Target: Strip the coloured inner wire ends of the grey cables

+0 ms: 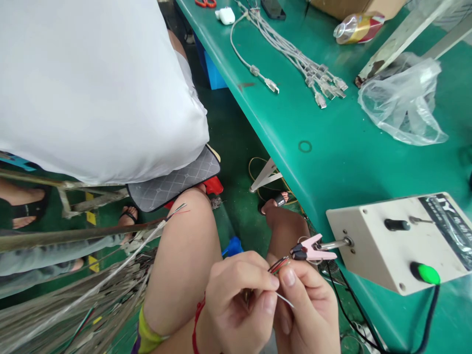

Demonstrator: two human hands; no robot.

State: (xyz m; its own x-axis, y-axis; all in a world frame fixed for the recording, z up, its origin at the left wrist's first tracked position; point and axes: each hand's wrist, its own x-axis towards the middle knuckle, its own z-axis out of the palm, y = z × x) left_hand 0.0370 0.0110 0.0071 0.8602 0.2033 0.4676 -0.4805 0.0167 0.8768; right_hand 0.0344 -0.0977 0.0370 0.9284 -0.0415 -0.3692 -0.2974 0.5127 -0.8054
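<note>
My left hand (239,302), with a red string on its wrist, pinches thin wires (279,264) between thumb and fingers. My right hand (311,307) is closed on the same wires, its thumb touching the left fingertips. Black, red and green strands stick up between the hands, and one white strand points down to the right. Just above my right hand is a pink clip (315,248) with dark tips, fixed to the metal shaft of a beige box (387,246). That box has a black knob and a green button. My palms hide the rest of the wires.
Grey USB cables (291,49) lie on the green table (287,123), near a plastic bag (405,98), a bottle (359,28) and a white case (225,15). Many loose cables (92,305) hang at lower left. A person in white (99,88) sits close on the left.
</note>
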